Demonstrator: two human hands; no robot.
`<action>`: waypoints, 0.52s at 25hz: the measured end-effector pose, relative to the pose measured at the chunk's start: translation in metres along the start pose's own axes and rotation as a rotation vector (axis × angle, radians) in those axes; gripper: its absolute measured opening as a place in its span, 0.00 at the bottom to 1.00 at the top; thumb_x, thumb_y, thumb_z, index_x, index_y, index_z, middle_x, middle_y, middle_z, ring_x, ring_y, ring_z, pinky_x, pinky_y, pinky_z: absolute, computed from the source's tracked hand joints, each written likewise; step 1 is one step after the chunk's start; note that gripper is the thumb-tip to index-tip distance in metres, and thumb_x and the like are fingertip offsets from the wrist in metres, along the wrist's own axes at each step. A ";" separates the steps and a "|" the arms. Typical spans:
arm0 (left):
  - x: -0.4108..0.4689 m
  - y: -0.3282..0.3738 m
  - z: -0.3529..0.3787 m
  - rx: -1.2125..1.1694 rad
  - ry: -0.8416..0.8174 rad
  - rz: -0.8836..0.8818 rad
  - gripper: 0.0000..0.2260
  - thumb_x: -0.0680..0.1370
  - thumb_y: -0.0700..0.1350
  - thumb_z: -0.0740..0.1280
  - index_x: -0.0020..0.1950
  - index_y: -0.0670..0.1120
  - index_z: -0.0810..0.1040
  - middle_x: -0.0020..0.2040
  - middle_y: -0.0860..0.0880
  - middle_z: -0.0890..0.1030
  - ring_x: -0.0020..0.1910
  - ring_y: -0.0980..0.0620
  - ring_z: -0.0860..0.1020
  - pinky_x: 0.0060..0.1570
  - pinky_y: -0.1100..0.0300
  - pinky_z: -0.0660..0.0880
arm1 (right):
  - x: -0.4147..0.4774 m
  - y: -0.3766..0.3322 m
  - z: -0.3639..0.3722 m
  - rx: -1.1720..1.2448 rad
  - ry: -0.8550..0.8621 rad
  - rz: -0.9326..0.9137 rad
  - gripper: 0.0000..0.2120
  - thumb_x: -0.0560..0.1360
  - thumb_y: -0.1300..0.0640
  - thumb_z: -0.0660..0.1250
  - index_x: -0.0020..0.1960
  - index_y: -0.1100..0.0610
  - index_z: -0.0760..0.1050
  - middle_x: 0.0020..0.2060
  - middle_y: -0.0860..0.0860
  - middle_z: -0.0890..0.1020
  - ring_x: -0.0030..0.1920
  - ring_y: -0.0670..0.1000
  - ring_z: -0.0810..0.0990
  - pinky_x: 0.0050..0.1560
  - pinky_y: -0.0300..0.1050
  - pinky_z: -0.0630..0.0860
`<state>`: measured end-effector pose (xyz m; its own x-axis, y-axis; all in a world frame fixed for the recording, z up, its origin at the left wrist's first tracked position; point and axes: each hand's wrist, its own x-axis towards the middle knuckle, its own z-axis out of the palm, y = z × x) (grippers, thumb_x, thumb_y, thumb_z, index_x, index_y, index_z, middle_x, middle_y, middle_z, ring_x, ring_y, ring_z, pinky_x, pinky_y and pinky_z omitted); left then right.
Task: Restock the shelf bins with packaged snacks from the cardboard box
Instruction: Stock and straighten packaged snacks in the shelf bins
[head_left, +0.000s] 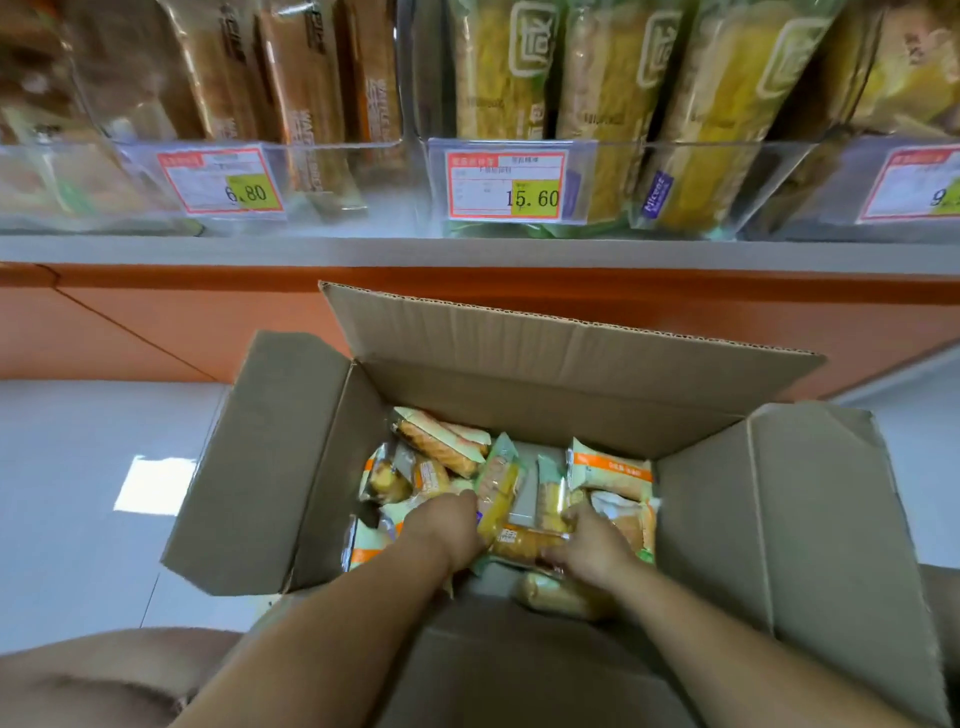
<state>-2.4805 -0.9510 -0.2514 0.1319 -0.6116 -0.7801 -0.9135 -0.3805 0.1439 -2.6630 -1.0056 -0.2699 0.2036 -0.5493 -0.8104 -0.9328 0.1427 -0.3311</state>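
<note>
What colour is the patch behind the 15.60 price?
Yellow-green, on the red-bordered price tag; the head view shows it.

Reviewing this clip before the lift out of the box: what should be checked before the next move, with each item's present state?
1. Flaps of the cardboard box open: ok.
2. Left hand among the snack packets: ok.
3. Right hand fingers curled over the snack packets: ok.
4. Both grips secure for lifting: cannot tell.
5. Space in the yellow-packet bin above: cannot tell.
</note>
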 end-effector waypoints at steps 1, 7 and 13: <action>0.002 -0.001 0.006 0.010 0.005 -0.010 0.20 0.77 0.50 0.67 0.66 0.45 0.69 0.62 0.43 0.77 0.61 0.42 0.76 0.56 0.52 0.73 | 0.001 0.004 -0.003 0.125 0.014 0.031 0.29 0.71 0.49 0.74 0.66 0.56 0.67 0.57 0.54 0.78 0.51 0.52 0.78 0.42 0.41 0.71; -0.001 0.010 0.002 0.181 0.228 0.073 0.15 0.80 0.48 0.61 0.66 0.46 0.71 0.62 0.44 0.77 0.60 0.43 0.75 0.54 0.52 0.74 | -0.004 0.009 -0.029 0.595 0.138 0.076 0.20 0.71 0.60 0.74 0.58 0.53 0.68 0.49 0.48 0.75 0.45 0.48 0.76 0.37 0.39 0.70; 0.035 0.077 -0.019 -0.460 0.173 0.089 0.25 0.81 0.53 0.63 0.76 0.47 0.64 0.72 0.44 0.72 0.70 0.45 0.70 0.67 0.56 0.67 | -0.013 0.027 -0.064 0.697 0.453 0.112 0.21 0.72 0.65 0.72 0.61 0.57 0.69 0.52 0.52 0.78 0.48 0.51 0.76 0.48 0.43 0.73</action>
<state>-2.5391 -1.0144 -0.2563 0.1591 -0.7467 -0.6458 -0.6646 -0.5647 0.4892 -2.7104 -1.0474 -0.2370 -0.1575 -0.7581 -0.6328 -0.5122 0.6106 -0.6040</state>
